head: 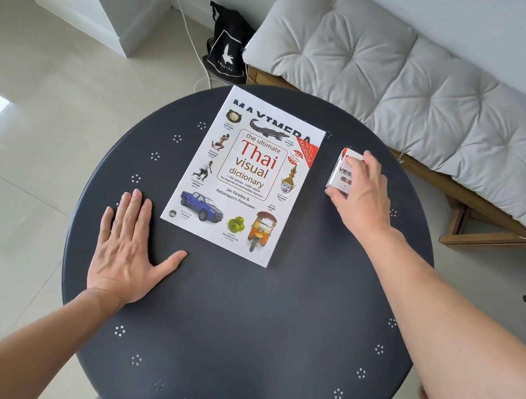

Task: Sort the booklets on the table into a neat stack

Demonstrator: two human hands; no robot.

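Booklets are stacked near the middle of the round dark grey metal counter (236,331): a white glossy Thai visual dictionary (244,176) lies face up on top, square over a second white booklet (235,95) whose far edge peeks out, showing only the black heading "MAXIMERA" as far as it can be read. The top cover reads "the ultimate Thai visual dictionary", "1,100+ photos 2,000+ words", with authors Ian Fereday and Rattanaporn Pimsuwan and a red corner banner marked "AUDIO". Both look thin, light and flexible, with slick covers that would likely slide over one another; taking them by a long edge or squaring them with flat palms seems safest.

To the right of the stack, apart from it, the right hand (362,193) has its fingers (335,194) wrapped around a small white and red box (343,170) lettered "VES…", the rest hidden. The left hand (126,247) lies flat and spread on the counter just left of the stack, holding nothing. Beyond stand a grey tufted cushion bench (424,76) and a black tote bag (227,45).
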